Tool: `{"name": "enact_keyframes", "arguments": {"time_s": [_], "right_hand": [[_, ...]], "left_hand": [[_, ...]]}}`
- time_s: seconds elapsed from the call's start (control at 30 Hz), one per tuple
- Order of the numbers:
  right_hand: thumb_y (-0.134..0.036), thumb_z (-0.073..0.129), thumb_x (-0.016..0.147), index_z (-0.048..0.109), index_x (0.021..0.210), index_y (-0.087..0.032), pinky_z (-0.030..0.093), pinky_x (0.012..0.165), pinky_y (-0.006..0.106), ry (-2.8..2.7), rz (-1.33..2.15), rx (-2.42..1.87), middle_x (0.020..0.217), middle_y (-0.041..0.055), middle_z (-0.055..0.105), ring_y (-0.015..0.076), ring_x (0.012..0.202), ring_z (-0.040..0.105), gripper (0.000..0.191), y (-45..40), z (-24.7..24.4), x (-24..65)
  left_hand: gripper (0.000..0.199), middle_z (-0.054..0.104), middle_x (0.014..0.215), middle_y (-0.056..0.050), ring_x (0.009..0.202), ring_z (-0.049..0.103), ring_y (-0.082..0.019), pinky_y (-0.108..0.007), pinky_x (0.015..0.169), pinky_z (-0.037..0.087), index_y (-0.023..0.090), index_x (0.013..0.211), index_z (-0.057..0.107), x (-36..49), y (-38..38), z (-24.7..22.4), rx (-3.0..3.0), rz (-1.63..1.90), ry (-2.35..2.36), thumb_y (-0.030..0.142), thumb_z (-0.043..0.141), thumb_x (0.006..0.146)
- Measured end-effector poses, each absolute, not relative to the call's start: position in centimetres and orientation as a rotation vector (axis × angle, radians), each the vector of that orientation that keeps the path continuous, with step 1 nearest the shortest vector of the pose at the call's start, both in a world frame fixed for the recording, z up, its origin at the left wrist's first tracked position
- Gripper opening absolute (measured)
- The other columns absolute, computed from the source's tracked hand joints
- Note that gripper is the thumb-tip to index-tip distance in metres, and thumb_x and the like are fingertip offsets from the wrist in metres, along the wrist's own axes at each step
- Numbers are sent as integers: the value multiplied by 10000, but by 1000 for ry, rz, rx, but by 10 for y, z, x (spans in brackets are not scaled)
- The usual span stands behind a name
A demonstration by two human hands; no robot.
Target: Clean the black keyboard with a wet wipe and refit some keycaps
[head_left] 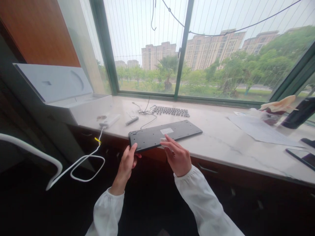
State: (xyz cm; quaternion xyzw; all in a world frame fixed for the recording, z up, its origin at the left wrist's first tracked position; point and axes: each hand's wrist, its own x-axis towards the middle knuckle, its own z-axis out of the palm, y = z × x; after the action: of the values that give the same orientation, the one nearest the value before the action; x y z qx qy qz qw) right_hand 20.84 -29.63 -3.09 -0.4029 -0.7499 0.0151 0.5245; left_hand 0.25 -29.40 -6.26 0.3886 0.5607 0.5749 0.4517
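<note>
A black keyboard (147,136) lies with its underside up, a pale label at its middle, its near left part jutting past the counter's front edge. My left hand (128,160) grips its near left corner, thumb on top. Over the near edge, right of the label's lower side, my right hand (178,157) is closed in a pinch on a small white piece (162,140), which I cannot identify. Behind the keyboard, rows of loose keycaps (172,111) are laid out beside a thin dark cable (147,112).
On the pale counter (214,144) are a dark stick-like tool (132,121), a white power strip (109,121) with a hanging white cord (87,156), and an open white box (81,108). Papers (261,127), a phone (301,157) and a black bottle (299,113) are at right.
</note>
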Motion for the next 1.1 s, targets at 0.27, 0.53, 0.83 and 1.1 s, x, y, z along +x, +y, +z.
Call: {"name": "enact_keyframes", "arguments": {"time_s": [0.27, 0.53, 0.83, 1.1], "right_hand": [[21, 471, 818, 691, 1125, -199, 400, 1105, 347, -2325, 133, -917, 1283, 75, 628, 173, 1234, 557, 437, -242, -40, 169], [-67, 474, 883, 713, 1116, -247, 409, 1095, 339, -2063, 146, -1532, 1263, 21, 639, 186, 1239, 552, 379, -205, -35, 290], [-101, 591, 803, 770, 1020, -217, 508, 943, 243, -1805, 211, -1895, 968, 34, 756, 183, 962, 695, 304, -151, -19, 363], [-150, 705, 699, 763, 999, -187, 512, 898, 227, -1762, 298, -1983, 925, 43, 757, 165, 926, 689, 308, -132, 2, 360]], "left_hand": [[347, 477, 513, 64, 385, 355, -34, -118, 340, 221, 176, 849, 510, 0, -286, -62, 860, 1481, 1340, 488, 623, 748], [343, 454, 551, 77, 417, 375, -30, -108, 354, 228, 182, 828, 502, -17, -298, -64, 800, 1511, 1311, 456, 673, 713], [307, 472, 540, 66, 440, 422, -60, -143, 378, 268, 181, 814, 512, -20, -297, -68, 903, 1504, 1347, 455, 636, 750], [411, 631, 672, -7, 453, 496, -99, -198, 418, 353, 160, 1044, 591, -27, -291, -46, 1094, 1314, 1599, 481, 577, 788]]}}
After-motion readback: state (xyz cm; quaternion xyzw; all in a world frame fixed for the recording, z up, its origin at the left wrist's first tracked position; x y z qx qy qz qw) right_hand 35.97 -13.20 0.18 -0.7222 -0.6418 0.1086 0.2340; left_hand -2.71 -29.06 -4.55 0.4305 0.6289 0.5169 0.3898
